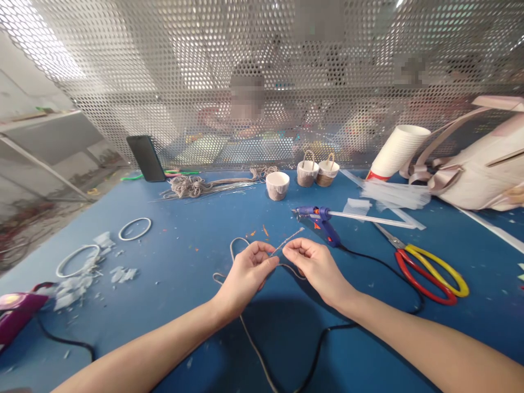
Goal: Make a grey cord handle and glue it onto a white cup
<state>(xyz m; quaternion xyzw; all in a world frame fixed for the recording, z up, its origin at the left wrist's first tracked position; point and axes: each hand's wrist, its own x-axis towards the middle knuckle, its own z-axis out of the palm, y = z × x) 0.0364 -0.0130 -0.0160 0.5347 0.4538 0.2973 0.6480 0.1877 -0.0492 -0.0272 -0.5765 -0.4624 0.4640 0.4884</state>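
Note:
My left hand (250, 273) pinches a thin grey-brown cord (290, 238) between thumb and fingers, its twisted end pointing up and right. Close beside it, my right hand (313, 267) has its thumb and fingertips pressed together on the cord. The rest of the cord loops on the blue table and runs down toward the front edge. A blue glue gun (323, 218) with a clear stick lies just beyond my right hand. One cup (277, 186) wrapped in cord at its base stands farther back; two cups with looped handles (308, 172) stand right of it.
Red-and-yellow scissors (429, 273), stacked paper cups (401, 147) and a pale bag (478, 158) are at right. Bundled cord (190, 186) and a phone (146, 158) lie at back left. White rings (135, 229), scraps and a purple tool (20, 316) are left. Black cables cross the table.

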